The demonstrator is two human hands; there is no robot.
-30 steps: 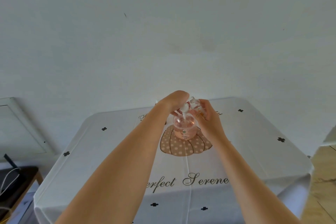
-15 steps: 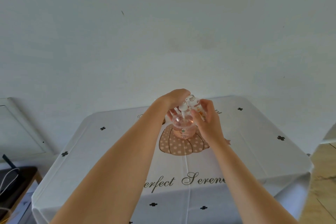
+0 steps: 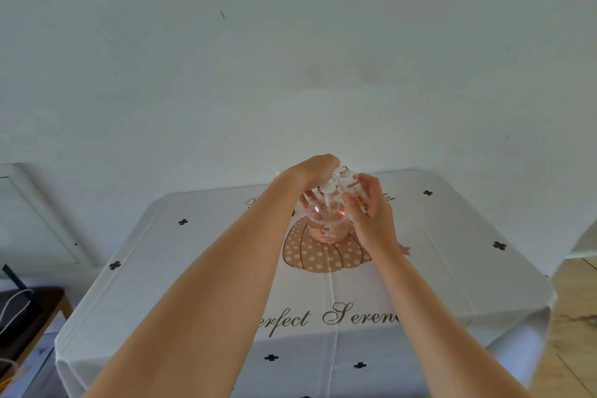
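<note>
The pump bottle stands upright near the middle of the table, on the dotted pumpkin print of the tablecloth. It is clear plastic. Pink liquid fills its lower part and the shoulder above looks empty.

Your left hand is draped over its white pump head, fingers curled down around it. Some fingertips show behind the bottle's neck.

Just to the right, your right hand pinches the small bottle between thumb and curled fingers. It is lifted off the table and tipped a little, with its neck up beside the pump head. The small bottle is clear with a red and orange printed label. You cannot tell from here how much is in it, nor whether its mouth touches the nozzle.

Both forearms reach in from the near edge.

The cloth is white with small black crosses and a line of script across the front. A dark side table with a white cable on it sits at the lower left. A strip of wooden floor shows at the right, and a plain white wall rises behind.
</note>
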